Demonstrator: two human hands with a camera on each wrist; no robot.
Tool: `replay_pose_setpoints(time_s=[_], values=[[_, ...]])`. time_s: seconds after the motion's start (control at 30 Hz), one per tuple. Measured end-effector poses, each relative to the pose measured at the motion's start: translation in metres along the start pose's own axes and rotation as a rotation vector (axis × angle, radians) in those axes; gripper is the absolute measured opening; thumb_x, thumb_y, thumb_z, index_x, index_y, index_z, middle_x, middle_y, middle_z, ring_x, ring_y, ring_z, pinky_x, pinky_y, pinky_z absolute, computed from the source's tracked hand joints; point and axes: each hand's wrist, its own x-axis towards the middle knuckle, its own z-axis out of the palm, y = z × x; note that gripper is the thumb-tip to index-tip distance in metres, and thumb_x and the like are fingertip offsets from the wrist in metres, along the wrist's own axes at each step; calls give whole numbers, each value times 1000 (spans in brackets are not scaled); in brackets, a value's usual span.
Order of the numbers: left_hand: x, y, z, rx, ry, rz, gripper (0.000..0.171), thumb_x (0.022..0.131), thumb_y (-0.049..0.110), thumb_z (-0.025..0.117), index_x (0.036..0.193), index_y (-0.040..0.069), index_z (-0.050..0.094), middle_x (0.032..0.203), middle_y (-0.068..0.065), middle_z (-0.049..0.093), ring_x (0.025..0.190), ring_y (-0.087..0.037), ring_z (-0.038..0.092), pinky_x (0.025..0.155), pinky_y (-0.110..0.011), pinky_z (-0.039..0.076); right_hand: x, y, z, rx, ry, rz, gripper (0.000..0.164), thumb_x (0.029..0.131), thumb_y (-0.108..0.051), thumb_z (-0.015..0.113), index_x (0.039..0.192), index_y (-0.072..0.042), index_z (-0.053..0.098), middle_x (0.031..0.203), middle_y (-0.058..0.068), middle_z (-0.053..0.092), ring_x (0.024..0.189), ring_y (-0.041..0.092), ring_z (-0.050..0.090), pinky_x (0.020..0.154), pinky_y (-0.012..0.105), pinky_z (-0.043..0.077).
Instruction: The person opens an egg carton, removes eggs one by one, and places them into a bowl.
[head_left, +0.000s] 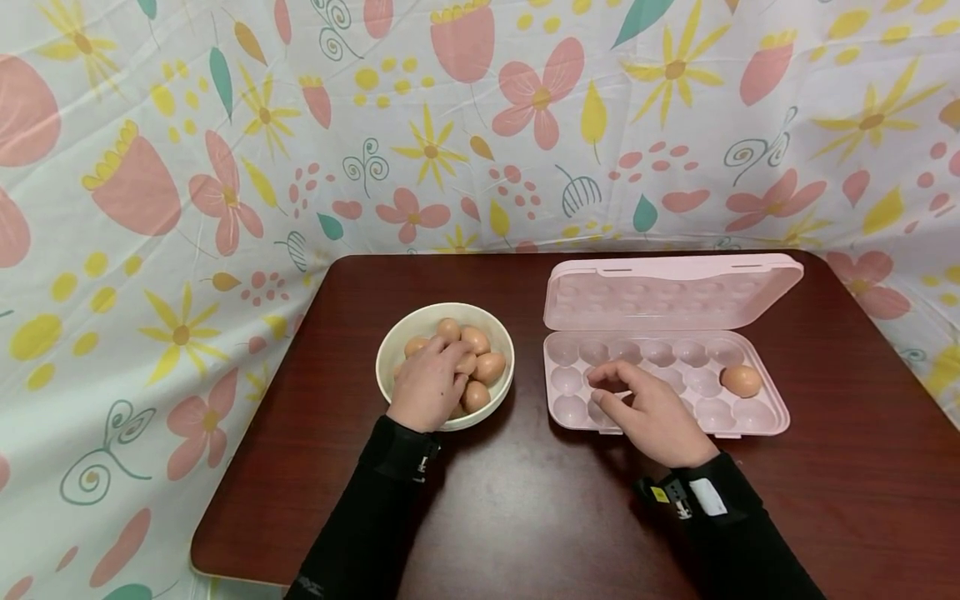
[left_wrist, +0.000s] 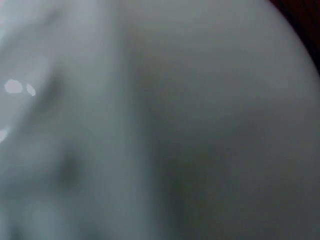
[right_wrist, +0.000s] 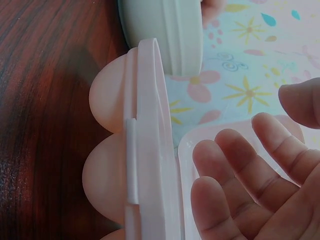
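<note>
In the head view my left hand [head_left: 429, 385] reaches into a cream bowl [head_left: 386, 350] of brown eggs. Its fingertips and thumb lie around one egg [head_left: 467, 364], with more eggs [head_left: 491, 367] beside them. The left wrist view is mostly a grey blur. My right hand [head_left: 660, 417] hovers over the left part of a pink egg carton [head_left: 772, 417], thumb and fingers apart with nothing between them. In the right wrist view the right hand's spread fingers [right_wrist: 237, 152] are bare beside the carton's edge. One brown egg [head_left: 742, 381] sits in a cup at the carton's right end.
The carton's lid [head_left: 675, 292] stands raised at its back edge. Bowl and carton rest side by side on a dark red-brown table [head_left: 525, 517]. Behind the table hangs a flower-patterned cloth [head_left: 465, 167], which also runs down the left side.
</note>
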Motion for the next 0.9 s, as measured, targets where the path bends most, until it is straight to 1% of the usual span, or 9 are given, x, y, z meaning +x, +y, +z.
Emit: replay_pose_setpoints(time_s=[0.13,0.23,0.47,0.53,0.63,0.73,0.83,0.9], values=[[0,1,1,1,-6,23,37,85,9,75,121,16,69,113,-5,58,77,-29,58,65,-44,48,0,0,0,4,-5,1,21,100,-19,64,120,-10,65,109,4,71,89,13,67,79,29,54],[0,1,1,-4,-13,23,39,84,8,74,123,14,68,114,-5,57,78,-30,57,67,-44,48,0,1,0,5,-7,0,21,100,-19,63,120,-10,65,110,4,70,89,13,67,79,29,54],[1,0,0,-18,-27,0,51,81,16,71,131,14,64,121,-4,56,96,-32,58,82,-47,47,0,2,-2,0,-11,-9,21,101,-20,63,120,-11,65,113,4,70,95,14,66,80,30,54],[0,1,-1,-24,-20,7,52,81,18,71,132,14,64,125,-6,55,100,-32,57,87,-48,45,0,3,-2,-2,-15,-8,22,101,-21,64,120,-11,65,115,5,69,97,15,66,81,31,54],[0,5,-1,-35,16,38,51,81,20,72,131,13,64,132,-9,53,115,-33,54,98,-48,40,0,5,-2,-3,-25,-4,24,101,-21,63,122,-9,64,118,6,68,100,17,66,82,33,55],[1,11,-1,-48,77,102,47,81,20,72,127,12,66,133,-12,56,123,-32,52,103,-47,38,0,8,-3,-13,-35,-5,25,101,-20,63,123,-8,64,121,7,68,101,20,67,83,36,55],[3,22,1,-74,138,175,47,80,18,73,125,10,67,129,-13,60,124,-31,53,103,-47,41,-1,11,-5,-33,-36,1,26,100,-19,64,124,-7,64,122,8,67,101,22,67,83,38,55],[4,31,3,-84,148,213,47,80,19,74,127,11,67,129,-12,60,123,-30,53,103,-45,42,-1,13,-6,-48,-29,5,28,100,-19,64,125,-6,65,122,8,67,101,23,67,83,39,55]])
